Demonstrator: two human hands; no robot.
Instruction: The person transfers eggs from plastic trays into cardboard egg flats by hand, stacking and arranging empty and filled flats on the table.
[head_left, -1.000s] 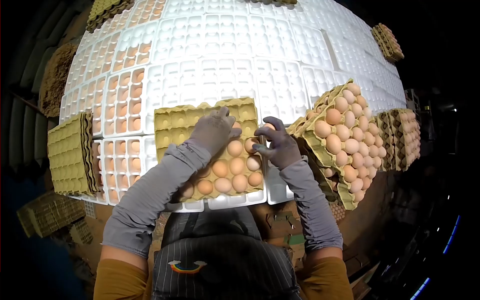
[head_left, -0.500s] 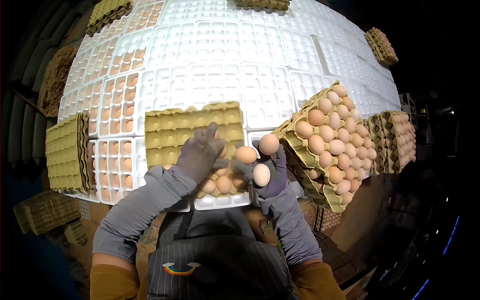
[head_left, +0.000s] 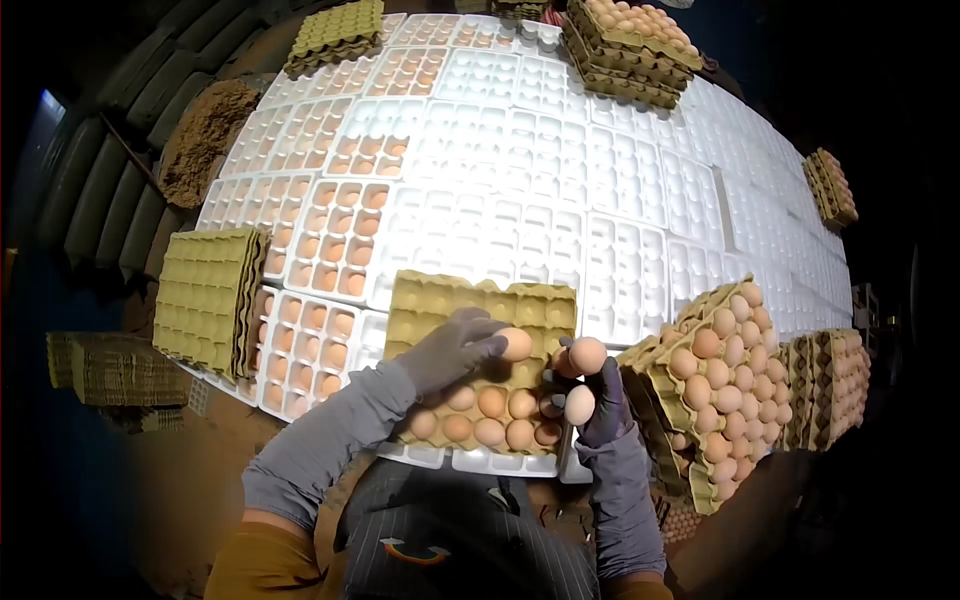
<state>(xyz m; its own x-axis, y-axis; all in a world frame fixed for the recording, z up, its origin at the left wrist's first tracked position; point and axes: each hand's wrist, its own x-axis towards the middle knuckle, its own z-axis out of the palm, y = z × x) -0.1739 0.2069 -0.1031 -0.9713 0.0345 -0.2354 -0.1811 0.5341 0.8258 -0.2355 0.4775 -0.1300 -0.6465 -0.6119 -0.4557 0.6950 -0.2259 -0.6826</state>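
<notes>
Left hand: gloved, fingers curled together, pinching a brown egg at the tips. Egg sits over the middle of the pulp tray; can't tell if it touches a cell.

Right hand: gloved, at the tray's right edge, fingers curled around several eggs. Clear ones: upper egg, darker, and lower egg, paler. Another shows partly behind the upper one. Fingers are partly hidden by the eggs, so exact contact is unclear.

Pulp tray lies flat on white trays in front of the person. Near rows hold seated eggs, brown to pale; far rows show bare cells. Left forearm covers part of the tray's left side.

Right of the right hand: tilted stack of pulp trays, top one loaded with eggs, leaning toward the right. Another loaded stack is just beyond it.

Left side: white tray with eggs in its cells, and next to it a stack of bare pulp trays, tilted.

Far side: more pulp-tray stacks, one topped with eggs. White cell trays fill the middle, edge to edge.
</notes>
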